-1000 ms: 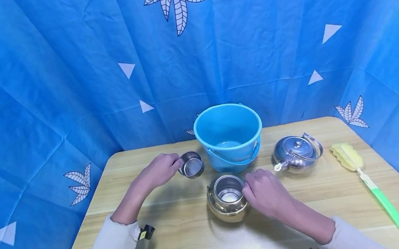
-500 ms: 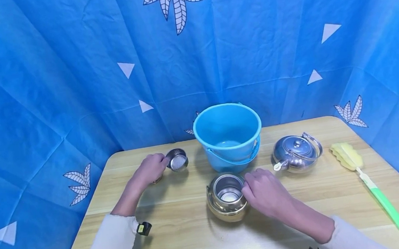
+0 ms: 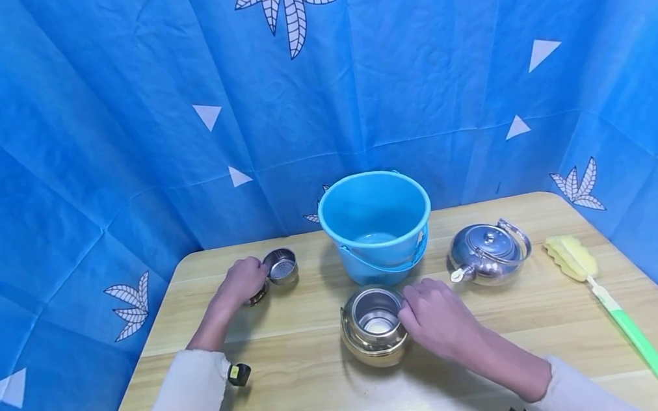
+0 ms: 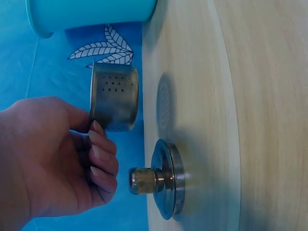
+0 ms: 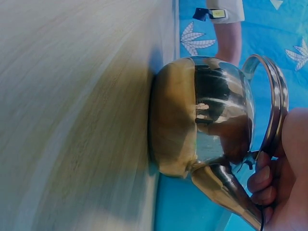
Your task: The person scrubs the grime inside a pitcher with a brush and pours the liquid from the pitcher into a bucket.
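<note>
In the head view my left hand (image 3: 240, 280) pinches the rim of a metal tea strainer (image 3: 281, 266) at the table's back left. The left wrist view shows the perforated strainer (image 4: 115, 96) above the table, casting a shadow. Just below that hand a knobbed metal lid (image 4: 166, 180) lies on the wood. My right hand (image 3: 440, 316) holds the handle (image 5: 278, 103) of a gold teapot (image 3: 377, 353), near its spout (image 5: 224, 190). The lidless teapot stands upright on the table, its round opening facing up.
Behind the teapot stands a blue bucket (image 3: 377, 253). A silver kettle (image 3: 488, 253) with its lid on is to the right. Farther right lies a yellow sponge brush (image 3: 571, 257) with a green handle. A blue curtain (image 3: 276, 138) hangs behind the wooden table (image 3: 298, 391).
My left hand has moved left with the strainer, away from the teapot and bucket, to above the lid. My right hand and the teapot have stayed in place.
</note>
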`<state>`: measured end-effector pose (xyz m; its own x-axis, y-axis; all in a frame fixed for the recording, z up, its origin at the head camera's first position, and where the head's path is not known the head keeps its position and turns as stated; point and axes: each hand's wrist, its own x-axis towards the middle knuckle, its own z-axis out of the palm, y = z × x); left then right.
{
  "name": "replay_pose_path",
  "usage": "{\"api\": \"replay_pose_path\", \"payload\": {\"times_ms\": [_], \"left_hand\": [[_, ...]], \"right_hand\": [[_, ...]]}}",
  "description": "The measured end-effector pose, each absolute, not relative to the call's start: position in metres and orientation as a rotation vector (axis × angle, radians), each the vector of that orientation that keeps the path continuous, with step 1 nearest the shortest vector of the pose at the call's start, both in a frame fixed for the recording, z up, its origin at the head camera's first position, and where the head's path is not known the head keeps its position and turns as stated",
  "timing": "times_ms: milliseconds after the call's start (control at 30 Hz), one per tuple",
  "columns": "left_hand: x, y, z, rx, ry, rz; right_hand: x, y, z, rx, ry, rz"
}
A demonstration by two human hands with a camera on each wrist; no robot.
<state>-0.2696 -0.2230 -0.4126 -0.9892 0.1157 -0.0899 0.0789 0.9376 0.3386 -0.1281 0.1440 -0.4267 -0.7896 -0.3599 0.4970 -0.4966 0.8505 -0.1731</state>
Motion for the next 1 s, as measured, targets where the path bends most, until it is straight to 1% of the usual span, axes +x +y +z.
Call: {"api": "replay_pose_path", "payload": {"times_ms": [500, 1000], "left_hand": [[-0.2770, -0.2229, -0.4213, 0.023, 2.935, 0.509], [-0.2748, -0.2185, -0.4211, 0.006, 2.939, 0.461]], "right_hand": [[-0.1278, 0.1437, -0.4259, 0.637, -2.568, 0.414], [-0.1275, 0.1443, -0.4268, 0.635, -2.569, 0.410]]}}
